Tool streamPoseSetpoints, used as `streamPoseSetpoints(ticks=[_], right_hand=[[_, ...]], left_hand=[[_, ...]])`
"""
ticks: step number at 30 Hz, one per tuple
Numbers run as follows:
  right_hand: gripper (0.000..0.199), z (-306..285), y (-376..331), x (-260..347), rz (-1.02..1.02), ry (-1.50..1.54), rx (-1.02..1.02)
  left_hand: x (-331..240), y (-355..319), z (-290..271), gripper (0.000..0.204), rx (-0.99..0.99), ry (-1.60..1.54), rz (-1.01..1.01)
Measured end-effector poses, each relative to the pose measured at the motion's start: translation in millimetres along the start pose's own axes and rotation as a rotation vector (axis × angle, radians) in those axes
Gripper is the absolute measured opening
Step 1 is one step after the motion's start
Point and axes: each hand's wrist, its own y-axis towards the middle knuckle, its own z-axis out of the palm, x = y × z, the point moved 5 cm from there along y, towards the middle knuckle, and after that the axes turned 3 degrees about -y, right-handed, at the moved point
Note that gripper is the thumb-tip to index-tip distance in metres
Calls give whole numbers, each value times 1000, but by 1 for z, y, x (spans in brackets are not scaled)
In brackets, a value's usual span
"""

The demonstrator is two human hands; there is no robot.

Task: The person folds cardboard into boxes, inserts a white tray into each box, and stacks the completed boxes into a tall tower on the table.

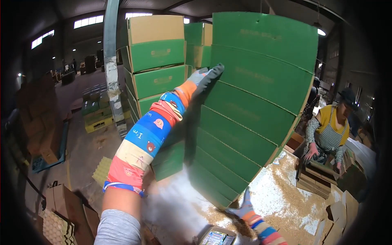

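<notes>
- Left hand (206,78), fingers nearly straight, braces tilted green boxes (253,94), right of the post (111,49).
- Right hand (244,208) at near bottom corner; finger closure can't be told.
- A slip there could topple them.

The head-worn fisheye looks forward and down, close to the large green cardboard (253,98).

White lettering (139,136) (brief) on patterned sleeve (143,141)

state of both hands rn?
Left hand: open, fingers extended, at the left edge of the green cardboard stack.
Right hand: at the stack's lower corner, fingers partly hidden; grip can't be told.
</notes>
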Motion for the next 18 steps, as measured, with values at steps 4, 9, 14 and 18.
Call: streamPoseSetpoints(ticks=[4,9,14,18], right_hand=[[122,54,24,-37,352,292,-254],[123,90,96,-86,258,124,-337],[109,97,122,-115,144,-11,-285],[74,80,93,-72,270,-105,361]], left_hand=[[20,2,-4,61,-174,58,-60],[72,13,-13,41,-248,-193,18],[90,18,-21,42,-320,64,171],[84,-74,50,55,-403,-70,366]])
